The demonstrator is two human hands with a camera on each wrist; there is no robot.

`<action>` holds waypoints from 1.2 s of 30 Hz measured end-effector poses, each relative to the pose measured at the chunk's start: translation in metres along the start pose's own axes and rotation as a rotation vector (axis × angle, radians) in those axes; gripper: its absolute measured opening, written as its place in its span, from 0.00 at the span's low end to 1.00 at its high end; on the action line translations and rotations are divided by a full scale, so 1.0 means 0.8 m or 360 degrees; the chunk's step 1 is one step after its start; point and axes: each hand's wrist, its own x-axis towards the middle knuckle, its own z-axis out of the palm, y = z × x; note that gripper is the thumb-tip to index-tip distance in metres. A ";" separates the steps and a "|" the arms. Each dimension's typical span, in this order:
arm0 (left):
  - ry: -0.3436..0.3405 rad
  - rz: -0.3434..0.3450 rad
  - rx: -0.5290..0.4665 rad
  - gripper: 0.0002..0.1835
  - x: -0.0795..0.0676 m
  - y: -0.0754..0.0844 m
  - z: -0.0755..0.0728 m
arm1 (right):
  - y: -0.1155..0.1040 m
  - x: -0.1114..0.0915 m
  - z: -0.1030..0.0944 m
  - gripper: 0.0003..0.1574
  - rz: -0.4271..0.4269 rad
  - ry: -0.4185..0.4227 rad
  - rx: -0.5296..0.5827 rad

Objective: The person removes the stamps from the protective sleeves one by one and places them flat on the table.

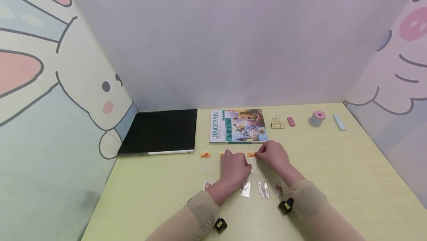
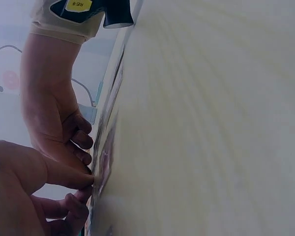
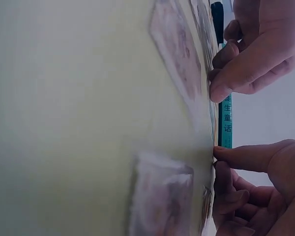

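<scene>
Here, right fingers (image 1: 261, 154) pinch the packet's orange top (image 1: 251, 153), left fingers (image 1: 245, 161) nearby, grip unclear.

"JINGDIAN", "安徒生童话" on the book (image 1: 238, 126)

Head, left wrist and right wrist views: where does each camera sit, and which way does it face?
Head: worn on the head, facing forward and down at the table; left hand, right hand and sleeves show.
Left wrist: worn there, looking across the table; both hands show.
Right wrist: worn there, looking across to the book; both hands show.
Head and right wrist share the book.
</scene>
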 end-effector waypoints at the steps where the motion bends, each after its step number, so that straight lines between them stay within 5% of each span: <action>1: 0.0006 0.0004 0.0001 0.14 0.000 0.000 0.000 | 0.000 0.000 0.000 0.10 -0.0003 0.0006 -0.0006; 12: 0.0096 0.0023 -0.0113 0.16 0.001 0.001 -0.001 | 0.009 -0.004 -0.005 0.11 -0.0085 0.0078 0.0084; 18: 0.0149 0.0197 -0.0173 0.10 0.008 0.010 -0.002 | 0.025 -0.010 -0.020 0.09 -0.0232 0.0152 0.0139; 29: 0.0031 0.0324 0.0057 0.24 0.022 0.043 0.021 | 0.063 -0.029 -0.033 0.22 -0.0308 0.0006 0.0035; 36: 0.0027 0.0368 0.0100 0.23 0.023 0.054 0.033 | 0.070 -0.037 -0.034 0.24 -0.0376 0.0006 0.0008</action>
